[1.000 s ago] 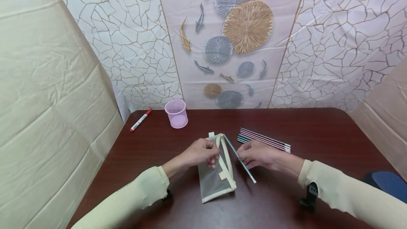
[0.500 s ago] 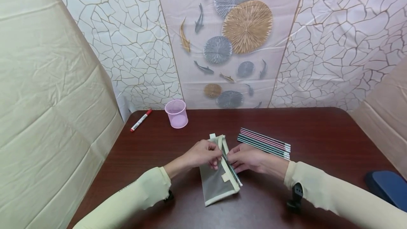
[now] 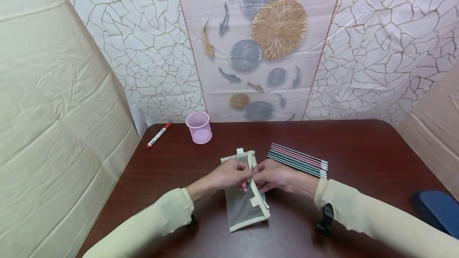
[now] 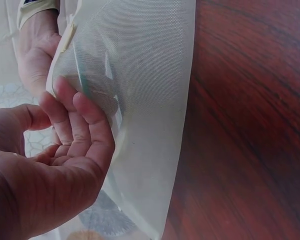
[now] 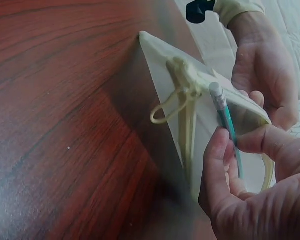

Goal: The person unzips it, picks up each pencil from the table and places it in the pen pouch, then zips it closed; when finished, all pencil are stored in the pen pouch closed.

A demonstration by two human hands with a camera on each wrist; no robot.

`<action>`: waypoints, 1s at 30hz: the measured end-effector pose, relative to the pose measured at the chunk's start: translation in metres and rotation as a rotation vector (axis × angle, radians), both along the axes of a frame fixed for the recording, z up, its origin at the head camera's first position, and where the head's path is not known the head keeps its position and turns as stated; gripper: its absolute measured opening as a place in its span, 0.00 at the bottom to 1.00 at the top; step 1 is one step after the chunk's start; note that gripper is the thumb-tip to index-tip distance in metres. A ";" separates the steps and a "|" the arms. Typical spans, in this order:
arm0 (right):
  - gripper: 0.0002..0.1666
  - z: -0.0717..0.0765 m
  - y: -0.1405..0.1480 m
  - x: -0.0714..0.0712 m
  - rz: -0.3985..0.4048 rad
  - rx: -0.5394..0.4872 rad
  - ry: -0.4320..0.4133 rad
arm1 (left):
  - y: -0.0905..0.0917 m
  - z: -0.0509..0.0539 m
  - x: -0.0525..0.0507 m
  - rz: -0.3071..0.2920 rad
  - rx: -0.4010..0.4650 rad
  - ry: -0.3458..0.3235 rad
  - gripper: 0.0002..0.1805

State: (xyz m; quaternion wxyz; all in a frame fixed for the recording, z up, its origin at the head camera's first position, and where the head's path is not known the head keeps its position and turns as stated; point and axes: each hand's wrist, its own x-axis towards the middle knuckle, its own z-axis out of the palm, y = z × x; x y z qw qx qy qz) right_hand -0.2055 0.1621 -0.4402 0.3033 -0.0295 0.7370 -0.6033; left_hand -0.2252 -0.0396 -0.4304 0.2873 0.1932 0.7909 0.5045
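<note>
A mesh zip pouch (image 3: pixel 241 210) with cream edging lies on the table between my hands. My left hand (image 3: pixel 231 173) pinches the rim of its opening; in the left wrist view the fingers (image 4: pixel 95 117) curl against the mesh. At the opening, my right hand (image 3: pixel 275 175) holds a green pencil (image 5: pixel 227 117) between thumb and fingers, its white eraser end showing in the right wrist view. Through the mesh, a green pencil shaft (image 4: pixel 81 72) shows in the left wrist view. In the head view the right hand mostly covers the pencil.
Several pencils (image 3: pixel 297 160) lie in a row just beyond my right hand. A pink cup (image 3: pixel 199 128) and a red-and-white marker (image 3: pixel 159 135) are at the back left of the table (image 3: pixel 172 158). A dark blue object (image 3: pixel 435 212) sits at the right edge.
My right hand has moved left, bringing the pencil from beside the pouch into its opening. The left hand keeps its pinch on the rim, and the pouch has shifted slightly.
</note>
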 end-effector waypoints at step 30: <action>0.16 -0.001 0.028 -0.001 -0.079 0.099 0.286 | -0.003 -0.003 -0.002 0.049 0.037 -0.022 0.13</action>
